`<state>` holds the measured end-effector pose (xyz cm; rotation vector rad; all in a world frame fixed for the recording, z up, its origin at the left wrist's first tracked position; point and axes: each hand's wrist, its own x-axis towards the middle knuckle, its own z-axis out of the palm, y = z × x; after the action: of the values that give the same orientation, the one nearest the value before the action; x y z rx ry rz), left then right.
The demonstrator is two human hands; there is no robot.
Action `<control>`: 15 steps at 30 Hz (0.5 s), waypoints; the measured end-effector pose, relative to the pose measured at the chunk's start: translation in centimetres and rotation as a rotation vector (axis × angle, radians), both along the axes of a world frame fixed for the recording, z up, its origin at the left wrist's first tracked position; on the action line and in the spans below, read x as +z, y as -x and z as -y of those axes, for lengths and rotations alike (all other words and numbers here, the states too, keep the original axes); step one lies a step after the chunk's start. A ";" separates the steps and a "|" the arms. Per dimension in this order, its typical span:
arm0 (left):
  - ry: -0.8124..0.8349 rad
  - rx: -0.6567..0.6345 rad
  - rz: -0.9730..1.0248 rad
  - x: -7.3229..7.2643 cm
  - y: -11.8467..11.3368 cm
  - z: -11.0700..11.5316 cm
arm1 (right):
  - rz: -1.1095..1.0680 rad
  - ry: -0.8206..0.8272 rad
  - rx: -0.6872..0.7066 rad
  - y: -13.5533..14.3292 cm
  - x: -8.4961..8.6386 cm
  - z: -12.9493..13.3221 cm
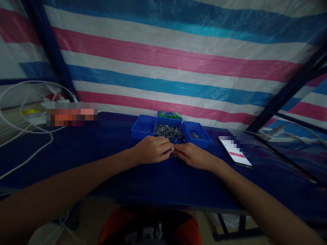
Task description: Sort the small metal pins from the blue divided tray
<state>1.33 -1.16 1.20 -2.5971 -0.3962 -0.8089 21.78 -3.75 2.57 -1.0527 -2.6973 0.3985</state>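
My left hand (154, 149) and my right hand (193, 154) meet over the blue table, just in front of the bins. Their fingertips are pinched together around a small shiny piece (173, 148), too small to name. Both hands seem to grip it. Right behind them lies a heap of thin metal pieces (169, 132), which look like small screws or pins. A blue bin (143, 126) to the left holds a few of these pieces, and several more (195, 135) lie in the blue bin (204, 139) to the right.
Green items (170, 115) fill a blue bin at the back. A phone (235, 152) with a lit screen lies on the table (158, 183) at right. White cables (38, 154) and a blurred-out orange object (66, 115) are at left. Striped sheeting hangs behind.
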 end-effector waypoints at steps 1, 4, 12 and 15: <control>-0.005 -0.007 -0.008 0.0 0.0 0.0 | -0.001 0.004 0.004 0.0 0.0 0.0; -0.006 -0.018 -0.028 0.1 0.0 0.0 | -0.005 0.007 0.013 0.0 -0.1 0.0; 0.018 0.012 -0.009 0.1 0.0 0.1 | 0.030 -0.037 0.021 0.0 0.1 0.1; 0.042 0.039 -0.003 0.1 -0.1 0.1 | 0.050 -0.063 0.018 0.0 0.1 0.0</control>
<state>1.40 -1.25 1.28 -2.6204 -0.4668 -0.7915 21.80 -3.79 2.62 -1.0358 -2.7455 0.2919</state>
